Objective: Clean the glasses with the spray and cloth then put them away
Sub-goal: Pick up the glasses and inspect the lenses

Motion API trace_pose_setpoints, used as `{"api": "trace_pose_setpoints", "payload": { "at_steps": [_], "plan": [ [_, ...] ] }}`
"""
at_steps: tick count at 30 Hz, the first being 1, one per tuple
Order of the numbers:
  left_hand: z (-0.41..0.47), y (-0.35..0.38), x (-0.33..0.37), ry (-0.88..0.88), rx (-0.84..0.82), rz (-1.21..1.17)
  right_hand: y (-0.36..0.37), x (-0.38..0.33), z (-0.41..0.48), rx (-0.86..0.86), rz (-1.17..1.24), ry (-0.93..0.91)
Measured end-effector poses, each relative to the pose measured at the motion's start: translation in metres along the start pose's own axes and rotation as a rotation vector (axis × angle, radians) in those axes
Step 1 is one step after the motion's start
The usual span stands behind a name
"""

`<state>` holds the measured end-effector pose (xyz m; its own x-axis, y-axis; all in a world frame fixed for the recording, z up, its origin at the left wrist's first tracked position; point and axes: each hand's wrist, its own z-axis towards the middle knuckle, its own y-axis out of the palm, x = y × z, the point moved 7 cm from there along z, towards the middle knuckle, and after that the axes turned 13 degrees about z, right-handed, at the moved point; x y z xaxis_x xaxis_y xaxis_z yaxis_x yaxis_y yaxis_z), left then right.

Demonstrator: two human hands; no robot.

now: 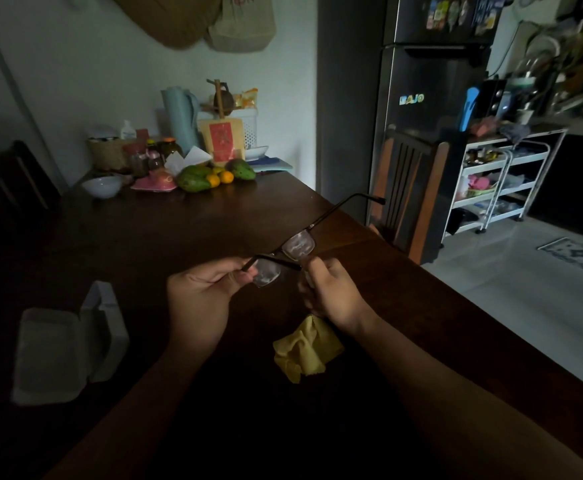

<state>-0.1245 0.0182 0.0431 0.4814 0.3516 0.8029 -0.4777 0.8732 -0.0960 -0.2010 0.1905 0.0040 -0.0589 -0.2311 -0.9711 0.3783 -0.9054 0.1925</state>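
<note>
One pair of thin, dark-framed rectangular glasses (298, 244) is held up in the air above the dark brown wooden worktop (186, 223), between the person's two hands. Both lenses look cloudy and streaked, with pale smears across them. One temple arm is swung open and points away toward the far right; the other seems to lie folded across behind the lenses. The left hand (207, 292) has its grip pinched on the frame at the end of the nearer lens, thumb and fingertips closed on it. The right hand (333, 289) sits just beside the other lens, its grip curled tight round a small pale object (306, 280); from where I stand I cannot tell what that is. One crumpled yellow cloth (305, 351) lies on the worktop under the right wrist, touched by neither hand. One white hinged case (58, 355) lies open, well off to the left. At the far end I count one white bowl (102, 186), two small oranges (227, 177), a few green mangoes (193, 181) and one pale blue jug (179, 116) among other clutter too dim to sort out. One dark wooden chair (407, 188) stands at the far right edge, in front of one tall black fridge (421, 98).
</note>
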Motion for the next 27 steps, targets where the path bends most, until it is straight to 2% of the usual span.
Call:
{"api": "trace_pose_setpoints", "payload": {
  "at_steps": [9,14,19,23,27],
  "plan": [
    [-0.001,0.000,0.000,-0.041,0.000,-0.002,0.002,-0.003,-0.004,-0.044,0.034,0.031],
    [-0.002,-0.002,0.003,-0.053,0.004,-0.021,-0.012,0.002,-0.005,0.131,0.074,0.083],
    [-0.002,-0.002,0.003,-0.043,0.002,-0.032,-0.015,-0.001,-0.003,0.198,0.090,0.068],
    [-0.002,-0.003,0.003,-0.027,-0.001,-0.015,-0.014,-0.001,-0.001,0.170,0.113,0.038],
    [-0.002,-0.001,0.001,-0.037,0.000,-0.027,-0.006,0.001,0.001,0.057,0.046,0.041]
  ]
}}
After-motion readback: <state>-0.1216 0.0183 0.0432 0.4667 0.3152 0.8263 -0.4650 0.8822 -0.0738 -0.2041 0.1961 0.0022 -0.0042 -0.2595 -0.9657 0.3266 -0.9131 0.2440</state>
